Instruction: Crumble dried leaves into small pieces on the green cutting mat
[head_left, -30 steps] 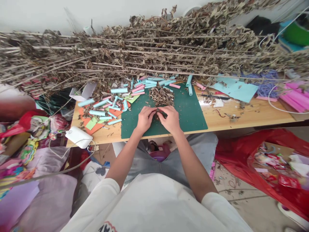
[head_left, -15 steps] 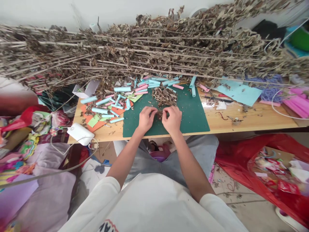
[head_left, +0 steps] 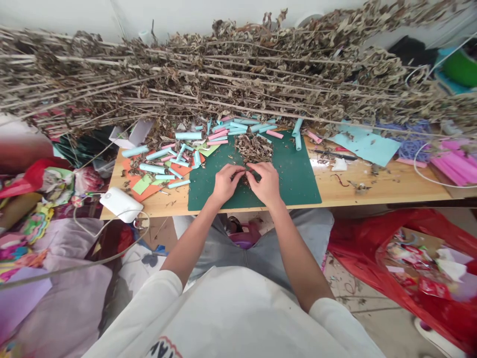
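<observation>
My left hand (head_left: 224, 183) and my right hand (head_left: 265, 182) meet over a green cutting mat (head_left: 298, 174) on a wooden table (head_left: 391, 184). Both pinch a small clump of dried leaves (head_left: 244, 174) between their fingertips. Just beyond them a heap of crumbled dried leaves (head_left: 254, 147) lies on the mat. Several rolled paper tubes (head_left: 188, 135), light blue and pink, are scattered across the mat's far edge and to its left.
A long bundle of dried leafy stalks (head_left: 238, 79) spans the back of the table. A white device with a cord (head_left: 119, 204) sits at the table's left corner. Blue paper (head_left: 367, 144) and pink strips (head_left: 456, 164) lie right. Red bags (head_left: 410, 258) cover the floor.
My hands drew slightly apart half a second ago and have come back together on the leaf clump. The view has shifted a little.
</observation>
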{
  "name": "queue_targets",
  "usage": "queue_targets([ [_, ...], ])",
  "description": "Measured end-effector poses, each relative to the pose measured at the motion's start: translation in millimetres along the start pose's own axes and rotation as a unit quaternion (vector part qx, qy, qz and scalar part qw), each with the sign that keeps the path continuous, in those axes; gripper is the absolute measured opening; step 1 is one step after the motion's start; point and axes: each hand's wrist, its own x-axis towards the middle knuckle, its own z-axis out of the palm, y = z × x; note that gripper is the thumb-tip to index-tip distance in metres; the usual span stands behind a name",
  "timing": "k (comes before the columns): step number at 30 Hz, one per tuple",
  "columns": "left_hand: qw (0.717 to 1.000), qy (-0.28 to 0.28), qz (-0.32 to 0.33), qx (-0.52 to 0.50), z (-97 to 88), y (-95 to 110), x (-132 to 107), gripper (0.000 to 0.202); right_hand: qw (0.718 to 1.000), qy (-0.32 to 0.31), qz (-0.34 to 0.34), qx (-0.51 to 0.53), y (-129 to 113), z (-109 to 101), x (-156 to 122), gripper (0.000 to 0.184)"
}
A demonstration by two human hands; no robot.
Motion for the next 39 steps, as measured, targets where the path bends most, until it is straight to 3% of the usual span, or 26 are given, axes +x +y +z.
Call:
queue_targets([
  [6, 1.000, -0.012, 0.008, -0.004, -1.3, 3, 0, 0.016, 0.999, -0.020, -0.020, -0.042, -6, 1, 1, 0.015],
  [14, 1.000, 0.020, 0.018, 0.015, -1.7, -1, 1, 0.017, 0.993, 0.024, 0.039, -0.107, -7, 1, -5, 0.017],
  [18, 0.998, 0.032, 0.053, 0.002, -0.8, -3, 2, 0.016, 0.994, -0.006, 0.046, -0.095, -2, 0, -7, 0.021],
  [22, 0.998, 0.019, 0.063, -0.015, -0.5, -2, 2, 0.021, 0.996, 0.006, 0.049, -0.079, -3, -1, -8, 0.022],
  [33, 1.000, -0.002, 0.013, 0.013, 0.7, 0, 0, 0.017, 0.998, 0.009, 0.002, -0.069, -9, 2, -3, 0.018],
  [39, 1.000, -0.007, 0.025, 0.014, -1.1, 2, 1, 0.017, 0.999, -0.002, 0.025, -0.030, -13, 1, 0, 0.015],
])
